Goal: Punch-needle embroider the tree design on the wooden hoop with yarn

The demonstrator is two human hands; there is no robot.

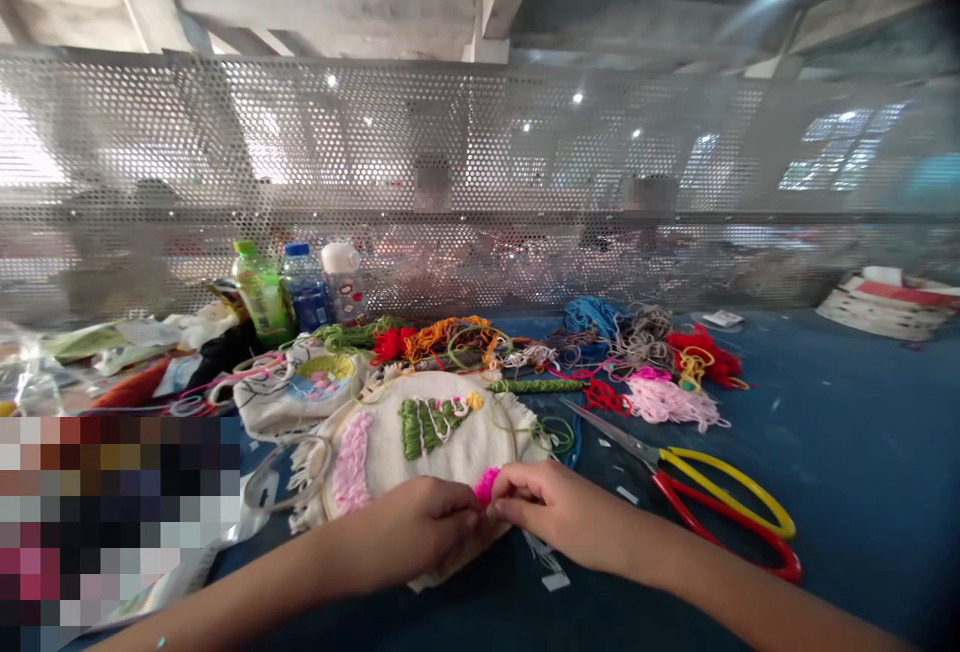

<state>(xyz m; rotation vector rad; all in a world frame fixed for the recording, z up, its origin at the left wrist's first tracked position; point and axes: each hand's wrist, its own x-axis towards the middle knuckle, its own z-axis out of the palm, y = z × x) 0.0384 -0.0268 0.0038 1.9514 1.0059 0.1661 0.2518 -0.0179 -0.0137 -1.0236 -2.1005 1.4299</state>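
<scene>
A round embroidery hoop (517, 442) stretched with cream cloth lies before me, its fringed edges sticking out. Stitched on it are a green yarn tree (424, 427) with a yellow top and a pale pink yarn band (354, 462). Low on the cloth is a tuft of hot pink yarn (487, 485). My right hand (544, 512) pinches at this tuft's right edge, thumb and forefinger together. Against its lower left, my left hand (439, 532) is closed over the hoop's lower part; what its fingers hold is hidden. No needle can be made out.
Large scissors (675, 477) with red and yellow handles lie partly open at right. Yarn heaps (671, 397) line the back. Bottles (304, 287) stand back left beside another embroidered cloth (262, 397). A loose hoop (259, 477) is left of my work. A perforated screen (450, 172) rises behind.
</scene>
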